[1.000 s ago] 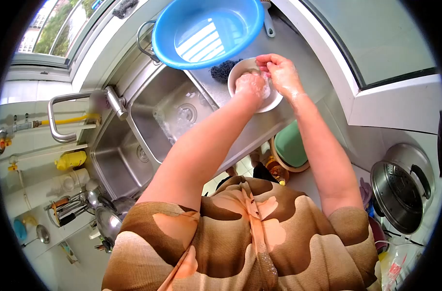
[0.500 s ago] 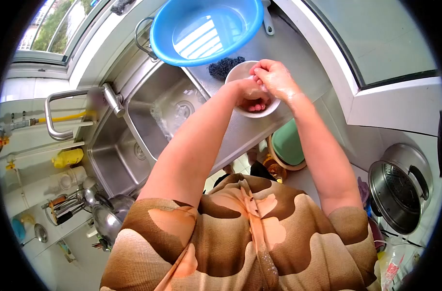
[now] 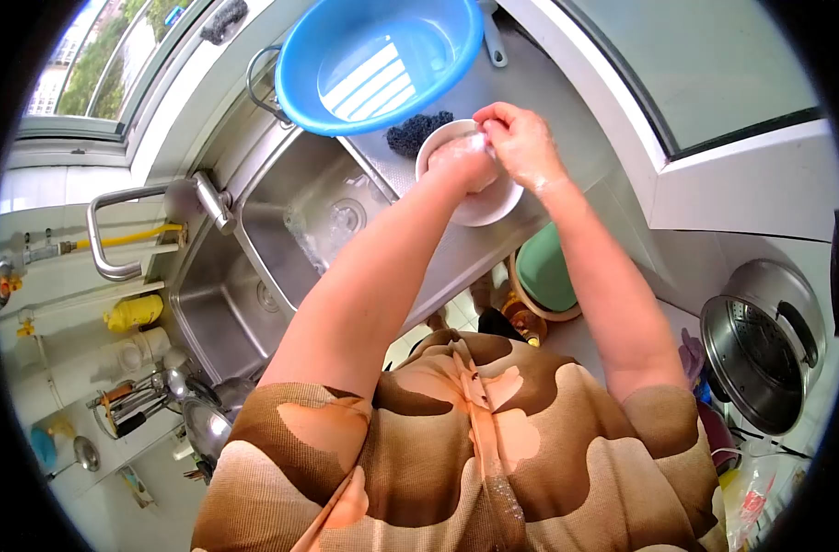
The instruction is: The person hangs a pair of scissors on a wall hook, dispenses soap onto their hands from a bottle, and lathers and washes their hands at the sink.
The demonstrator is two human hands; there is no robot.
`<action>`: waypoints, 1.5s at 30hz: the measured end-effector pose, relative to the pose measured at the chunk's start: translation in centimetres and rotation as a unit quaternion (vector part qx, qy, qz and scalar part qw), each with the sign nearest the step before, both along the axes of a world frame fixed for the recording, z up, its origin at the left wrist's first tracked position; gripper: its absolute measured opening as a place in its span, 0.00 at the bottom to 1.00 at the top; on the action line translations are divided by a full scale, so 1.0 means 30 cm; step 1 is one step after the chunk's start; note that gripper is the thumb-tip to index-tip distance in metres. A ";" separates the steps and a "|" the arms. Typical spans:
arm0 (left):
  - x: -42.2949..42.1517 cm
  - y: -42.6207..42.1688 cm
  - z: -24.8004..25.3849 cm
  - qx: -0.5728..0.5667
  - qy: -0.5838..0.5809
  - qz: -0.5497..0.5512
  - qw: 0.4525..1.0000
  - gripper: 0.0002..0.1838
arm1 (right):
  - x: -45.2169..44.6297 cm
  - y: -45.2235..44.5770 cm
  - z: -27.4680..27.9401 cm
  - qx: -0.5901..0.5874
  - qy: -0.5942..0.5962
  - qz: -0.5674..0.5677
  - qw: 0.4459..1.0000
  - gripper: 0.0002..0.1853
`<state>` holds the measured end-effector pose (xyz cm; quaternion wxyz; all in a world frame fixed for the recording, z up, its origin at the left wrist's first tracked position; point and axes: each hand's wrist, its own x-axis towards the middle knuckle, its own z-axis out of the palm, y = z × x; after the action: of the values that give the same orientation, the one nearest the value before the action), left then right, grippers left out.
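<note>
A white bowl (image 3: 486, 204) is over the steel drainboard, beside the sink. My left hand (image 3: 465, 164) is inside it, wet with some white foam near the knuckles. Its fingers point down into the bowl and are hidden, so I cannot make out whether they hold anything. At the bowl's upper right edge is my right hand (image 3: 525, 145), with thumb and fingers closed on the rim and wet shine on the wrist. A dark scrubbing pad (image 3: 417, 134) lies just left of the bowl. Behind it stands a large blue basin (image 3: 301, 92) with water in it.
Left of the drainboard is a double steel sink (image 3: 295, 193) with a curved faucet (image 3: 115, 271). A white handle (image 3: 495, 41) lies beside the basin. Below right are a green lid (image 3: 546, 269) and a steel steamer pot (image 3: 760, 354). Kitchen utensils (image 3: 129, 405) hang at left.
My left hand has turned over inside the bowl, so its curled fingertips no longer show. The right hand has shifted slightly along the bowl's edge. The camera view has moved a little.
</note>
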<state>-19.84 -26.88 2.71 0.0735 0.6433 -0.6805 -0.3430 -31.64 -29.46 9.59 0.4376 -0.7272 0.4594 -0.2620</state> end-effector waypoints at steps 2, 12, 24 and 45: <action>-0.012 0.033 0.064 -0.023 -0.121 0.005 0.992 0.12 | -0.001 0.006 0.012 -0.043 0.002 0.000 0.999 0.11; 0.002 0.107 0.089 -0.192 -0.304 0.063 0.931 0.13 | 0.037 0.025 0.002 -0.092 0.111 0.040 0.989 0.12; 0.100 0.088 0.073 -0.001 0.028 0.108 0.994 0.15 | 0.090 0.053 0.034 -0.053 0.203 0.116 0.971 0.10; -0.003 0.138 0.123 -0.037 -0.089 0.133 0.986 0.16 | 0.068 0.030 -0.004 -0.124 0.131 0.099 0.979 0.16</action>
<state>-19.93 -22.73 6.41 0.0818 0.7531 -0.6047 -0.2460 -29.61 -28.58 9.46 0.3037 -0.8455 0.4026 -0.1754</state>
